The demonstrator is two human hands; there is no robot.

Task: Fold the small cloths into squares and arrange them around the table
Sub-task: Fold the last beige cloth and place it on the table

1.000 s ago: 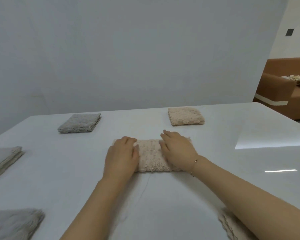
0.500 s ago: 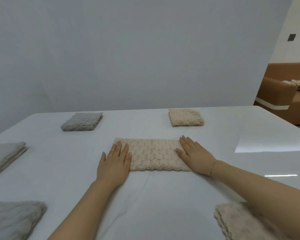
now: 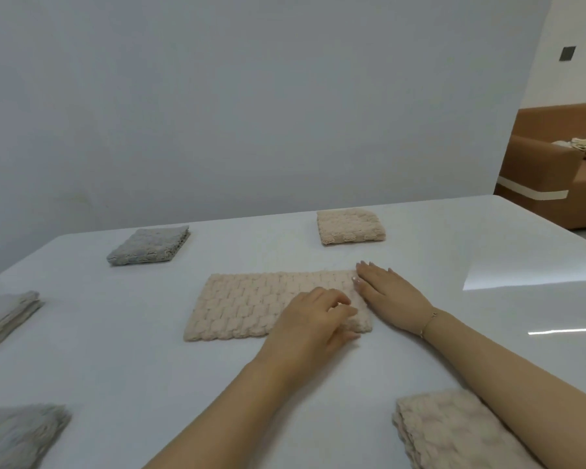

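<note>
The left hand [image 3: 313, 319] is curled on the beige cloth [image 3: 268, 304] at its right end, prob. to lift it for folding, w/ the right hand [image 3: 391, 292] laid flat beside, mid-table [image 3: 318, 384].

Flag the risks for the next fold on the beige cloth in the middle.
1. The left hand grips only the right end of the beige strip; the free left end may drag or skew, giving an uneven square.
2. The right hand lies flat at that same end; it could get in the way of the fold.
3. The glossy table may let the strip slide.
</note>
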